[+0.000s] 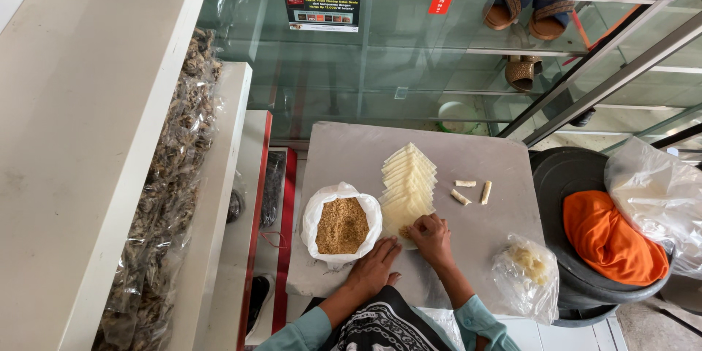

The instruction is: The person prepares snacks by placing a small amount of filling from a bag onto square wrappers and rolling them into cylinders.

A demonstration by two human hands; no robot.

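Hands at table's [504, 227] near edge: left hand [374, 267] flat, empty; right hand [431, 238] pinching filling on wrapper [406, 230].

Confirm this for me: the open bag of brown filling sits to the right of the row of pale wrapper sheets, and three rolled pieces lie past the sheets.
Not quite. The head view shows the open bag of brown filling to the left of the row of pale wrapper sheets, not the right. The three rolled pieces do lie past the sheets, on the grey board.
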